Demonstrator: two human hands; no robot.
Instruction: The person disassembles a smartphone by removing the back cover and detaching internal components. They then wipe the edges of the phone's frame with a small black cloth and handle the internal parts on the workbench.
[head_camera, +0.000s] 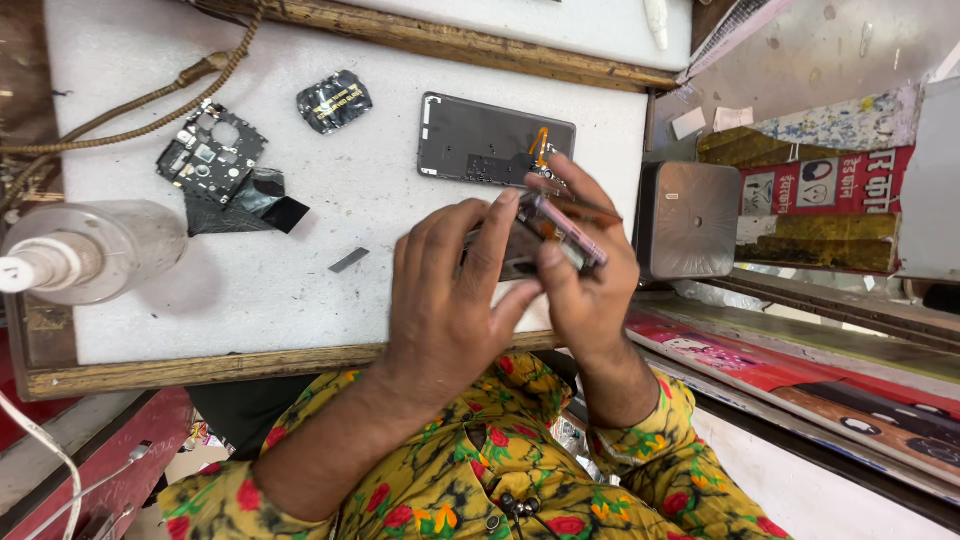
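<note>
Both my hands hold a phone body (560, 235) with a pinkish frame edge, tilted above the white work mat (300, 280). My left hand (450, 300) wraps it from the left with fingers over its face. My right hand (585, 270) grips its right side, thumb on the edge, and a thin brown tool lies under its fingers. Just behind the hands lies a dark grey phone back panel (480, 140) with an orange flex strip.
On the mat sit a black circuit board frame (210, 150), a black foil piece (335, 100), dark film scraps (250, 205) and a small grey strip (348, 261). A clear pump bottle (95, 250) lies left. A metal box (690, 220) stands right.
</note>
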